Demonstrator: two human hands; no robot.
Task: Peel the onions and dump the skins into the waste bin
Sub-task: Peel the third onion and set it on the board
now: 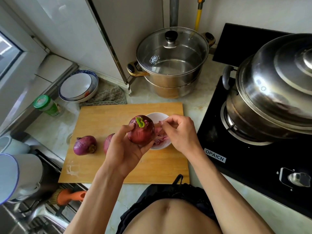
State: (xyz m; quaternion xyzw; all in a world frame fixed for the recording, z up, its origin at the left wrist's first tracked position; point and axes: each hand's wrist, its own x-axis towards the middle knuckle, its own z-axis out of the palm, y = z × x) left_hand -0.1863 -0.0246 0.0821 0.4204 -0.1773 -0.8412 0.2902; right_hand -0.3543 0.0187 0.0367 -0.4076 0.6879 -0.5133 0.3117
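The left hand (125, 149) is turned palm up above the middle of the board (118, 166). Its fingers curl around a red onion (141, 130) and hold it from below. The thumb (124, 130) presses on the onion's left side. The onion's top points up and away, and a small green sprout (140, 123) curls out of it. The left arm comes up from the bottom edge and bends at the wrist.

The right hand (179, 132) is just to the right of the onion. Its fingers are bent in close together, and the fingertips pinch a thin bit of skin (160, 123) next to the onion. The back of this hand faces up. The right arm comes in from the bottom right.

Under both hands sits a white bowl (157, 115), near the board's far right side. Pink skins (160, 137) lie in it.

Two more onions rest on the left part of the board. One onion (85, 145) is near the left edge. The other onion (108, 142) is half hidden behind the left hand.

Past the far edge of the board stands a pot (170, 65) with a glass lid. A big steel pot (270, 92) sits on the stove (236, 162) to the right. Bowls (78, 86) are stacked by the far left corner of the board.
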